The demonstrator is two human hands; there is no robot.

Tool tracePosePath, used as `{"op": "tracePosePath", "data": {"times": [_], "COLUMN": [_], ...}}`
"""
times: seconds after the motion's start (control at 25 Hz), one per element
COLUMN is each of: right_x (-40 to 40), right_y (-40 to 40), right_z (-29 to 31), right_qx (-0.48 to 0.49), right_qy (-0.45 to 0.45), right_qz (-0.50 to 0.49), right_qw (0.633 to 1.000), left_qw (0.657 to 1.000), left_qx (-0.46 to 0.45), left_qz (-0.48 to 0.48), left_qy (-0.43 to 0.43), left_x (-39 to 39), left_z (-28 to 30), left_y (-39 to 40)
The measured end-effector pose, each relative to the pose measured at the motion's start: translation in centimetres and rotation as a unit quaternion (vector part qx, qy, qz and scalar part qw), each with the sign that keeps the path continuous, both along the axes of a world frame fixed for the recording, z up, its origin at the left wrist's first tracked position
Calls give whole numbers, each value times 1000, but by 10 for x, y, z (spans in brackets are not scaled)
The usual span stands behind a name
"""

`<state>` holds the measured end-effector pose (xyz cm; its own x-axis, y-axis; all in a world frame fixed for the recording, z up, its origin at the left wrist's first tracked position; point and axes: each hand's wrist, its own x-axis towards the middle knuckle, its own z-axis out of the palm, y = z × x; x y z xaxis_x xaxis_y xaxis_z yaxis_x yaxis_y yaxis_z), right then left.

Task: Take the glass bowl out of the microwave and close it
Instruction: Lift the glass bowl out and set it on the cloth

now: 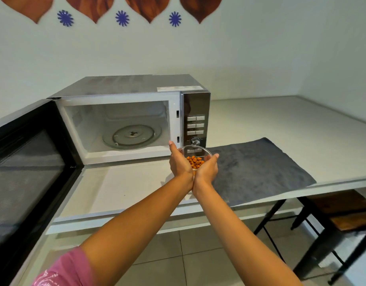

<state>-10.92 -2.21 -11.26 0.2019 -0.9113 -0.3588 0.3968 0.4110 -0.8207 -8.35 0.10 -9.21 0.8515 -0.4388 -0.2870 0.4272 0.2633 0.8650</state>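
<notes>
**Bowl out of cavity, held in both hands, door open**

My fingers are cupping the glass bowl from both sides: left hand wrapping the left wall, right hand under the right wall, wrists nearly touching below it. Both hands are closed on the bowl; neither is free.

The bowl is sitting upright, rim facing up, round, so I am noting no long axis. Orange pieces are lying in its bottom.

The bowl is hovering in front of the microwave, level with the control panel, outside the cavity and just right of its opening. The turntable is lying bare inside.

The door is standing swung wide to my left, its edge reaching toward me. The grey mat is lying on the white table just right of the bowl, running to the table's front edge. Bare tabletop is showing below my hands and beyond the mat toward the wall. A stool is standing under the table at right.
</notes>
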Motion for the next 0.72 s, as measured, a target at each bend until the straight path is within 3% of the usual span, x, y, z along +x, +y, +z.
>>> {"op": "tracePosePath", "data": {"times": [0.24,0.72], "right_x": [-39,-88], "right_y": [-33,-105], "right_z": [2,-6], "right_qx": [-1,17], "right_qy": [-4,7], "right_qz": [-69,-163], "right_qw": [998,986], "left_qw": [993,973], "left_qx": [-49,-24], "left_qz": [-96,-224], "left_qy": [38,55], "left_x": [-32,-72], "left_z": [4,-10], "left_y": [-34,-119]}}
